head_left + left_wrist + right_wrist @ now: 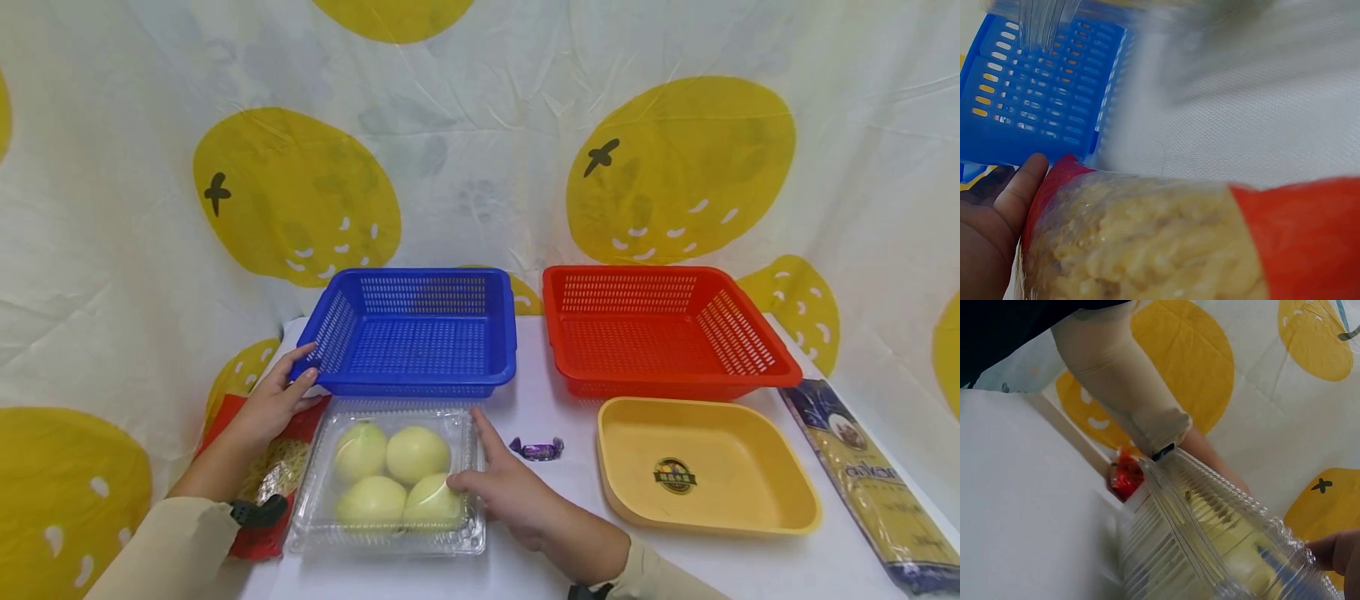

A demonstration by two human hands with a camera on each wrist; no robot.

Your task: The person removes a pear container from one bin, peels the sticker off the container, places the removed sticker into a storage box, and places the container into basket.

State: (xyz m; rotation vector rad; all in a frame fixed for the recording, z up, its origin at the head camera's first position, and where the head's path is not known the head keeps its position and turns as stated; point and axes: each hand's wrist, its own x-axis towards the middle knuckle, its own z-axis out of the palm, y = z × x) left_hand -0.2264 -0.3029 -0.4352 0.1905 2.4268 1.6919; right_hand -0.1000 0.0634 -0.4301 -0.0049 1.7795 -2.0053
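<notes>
In the head view, my left hand (279,398) is at the near-left corner of a blue plastic basket (423,390), thumb and fingers pinching its rim. The left wrist view shows the thumb (1025,187) against the basket (1016,140). My right hand (517,492) grips the right side of a clear plastic clamshell box (386,542), thumb over the lid. Several pale yellow-green round fruits (417,454) lie inside the box. Beneath my left forearm lies a red bag of spiral pasta (277,471), seen closely in the left wrist view.
A red basket (675,379) stands at the back right. In front of it is a yellow tray (705,525) with a round label. A purple wrapped candy (537,450) lies between box and tray. At the far right rests a long gold-and-blue packet (862,475).
</notes>
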